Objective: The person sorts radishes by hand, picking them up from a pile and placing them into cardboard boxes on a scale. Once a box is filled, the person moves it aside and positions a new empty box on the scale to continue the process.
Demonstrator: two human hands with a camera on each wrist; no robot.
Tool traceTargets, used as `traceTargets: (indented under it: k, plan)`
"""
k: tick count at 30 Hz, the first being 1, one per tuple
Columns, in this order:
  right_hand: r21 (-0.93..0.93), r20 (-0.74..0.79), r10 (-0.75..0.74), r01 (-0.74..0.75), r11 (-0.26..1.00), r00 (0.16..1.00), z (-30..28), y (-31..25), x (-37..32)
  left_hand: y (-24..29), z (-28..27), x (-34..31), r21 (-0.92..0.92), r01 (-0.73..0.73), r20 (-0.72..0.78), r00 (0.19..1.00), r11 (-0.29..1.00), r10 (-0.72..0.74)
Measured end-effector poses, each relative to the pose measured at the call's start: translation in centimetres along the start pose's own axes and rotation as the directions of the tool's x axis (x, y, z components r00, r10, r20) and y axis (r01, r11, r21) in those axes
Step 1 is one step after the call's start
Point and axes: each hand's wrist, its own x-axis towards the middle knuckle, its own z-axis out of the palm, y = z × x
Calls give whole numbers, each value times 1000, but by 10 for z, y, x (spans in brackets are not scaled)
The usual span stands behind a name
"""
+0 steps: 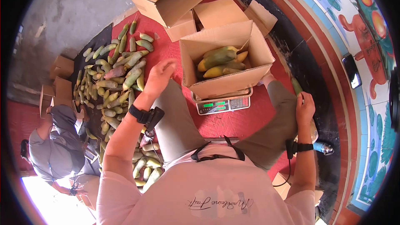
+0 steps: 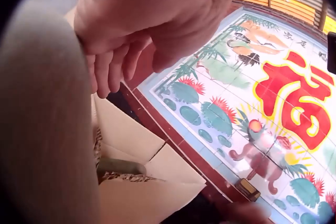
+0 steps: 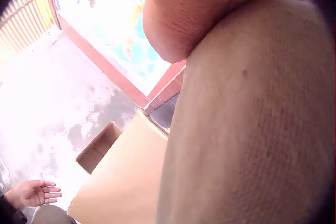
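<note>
My left hand (image 1: 160, 77) is raised over my left thigh, left of the open cardboard box, with relaxed fingers and nothing in them; the right wrist view also shows this hand (image 3: 38, 194) with its palm open. Beside my right knee, my right hand (image 1: 305, 106) grips the lower end of a long green vegetable (image 1: 296, 86). The open box (image 1: 221, 86) stands on a digital scale (image 1: 224, 105) with lit green digits. Inside lie several green and yellow vegetables (image 1: 221, 58). In the right wrist view my right fingers and the vegetable are hidden.
Many long green vegetables (image 1: 114, 84) are piled on the left. More cardboard boxes (image 1: 160, 2) stand behind the scale. Another person (image 1: 58, 146) sits at the far left. A phone (image 1: 352, 71) lies by the tiled wall, and a bottle (image 1: 323, 148) is near my right forearm.
</note>
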Motion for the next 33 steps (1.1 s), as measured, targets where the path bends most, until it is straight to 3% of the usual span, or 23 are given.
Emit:
traceTargets:
  k: [2, 4, 6, 14, 18, 29, 33]
  plan:
    - [-18, -59, -61, 60, 998, 996, 1, 1, -1, -4, -1, -9, -130, -21, -98, 995, 991, 8]
    - [-17, -59, -47, 46, 999, 997, -1, 3, -2, 0, -1, -15, -78, -30, -105, 994, 997, 22]
    - [-19, -51, -34, 33, 999, 998, -3, 4, -6, 3, 1, -16, -265, -32, -148, 989, 964, -8]
    - [-25, -104, -53, 51, 998, 993, 0, 2, -7, 2, 0, -9, -228, -56, -178, 984, 972, 15]
    - [-42, -111, -68, 63, 997, 992, 3, 1, -6, -5, 3, 0, -329, -88, -198, 980, 940, 22]
    - [-131, -140, -101, 82, 988, 985, 8, -15, -6, -9, 7, -1, -358, -148, -193, 978, 922, 82]
    - [-117, -120, -135, 121, 986, 983, 11, -33, -1, -11, 4, -6, -476, -185, -175, 978, 860, 114]
